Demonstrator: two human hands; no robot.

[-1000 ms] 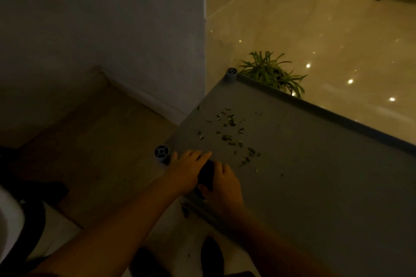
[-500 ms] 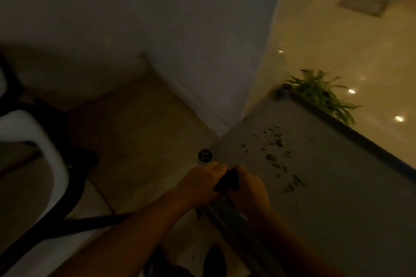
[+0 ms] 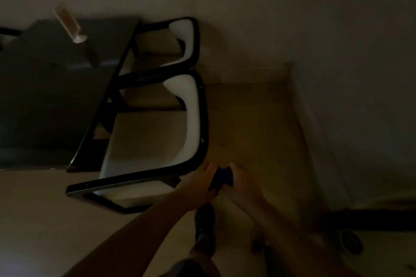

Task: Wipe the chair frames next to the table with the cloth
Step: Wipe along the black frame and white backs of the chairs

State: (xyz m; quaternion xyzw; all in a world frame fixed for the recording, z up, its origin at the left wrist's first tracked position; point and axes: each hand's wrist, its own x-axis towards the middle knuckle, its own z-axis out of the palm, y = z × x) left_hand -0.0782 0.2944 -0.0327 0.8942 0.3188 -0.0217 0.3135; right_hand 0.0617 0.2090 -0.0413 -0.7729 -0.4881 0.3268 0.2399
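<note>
A dark blue cloth [image 3: 221, 177] is held between my left hand [image 3: 198, 182] and my right hand [image 3: 242, 183], bunched up in both. They hover just right of the near chair's black frame [image 3: 203, 119], close to its rear corner. That chair has a white seat [image 3: 146, 141] and curved white back. A second chair with a black frame [image 3: 195, 38] stands behind it. Both chairs are pushed against the dark table [image 3: 56, 87] on the left.
A pale cylinder-like object [image 3: 69, 24] lies on the table. Walls [image 3: 337, 51] close in behind and to the right, with bare floor [image 3: 252, 123] between them and the chairs. My dark shoe [image 3: 203, 222] is below the hands. A dark round object [image 3: 351, 242] sits on the floor at lower right.
The view has swung left from the grey littered surface to the two chairs at the table. Both hands, still gripping the cloth, have come away from that surface and are beside the near chair frame.
</note>
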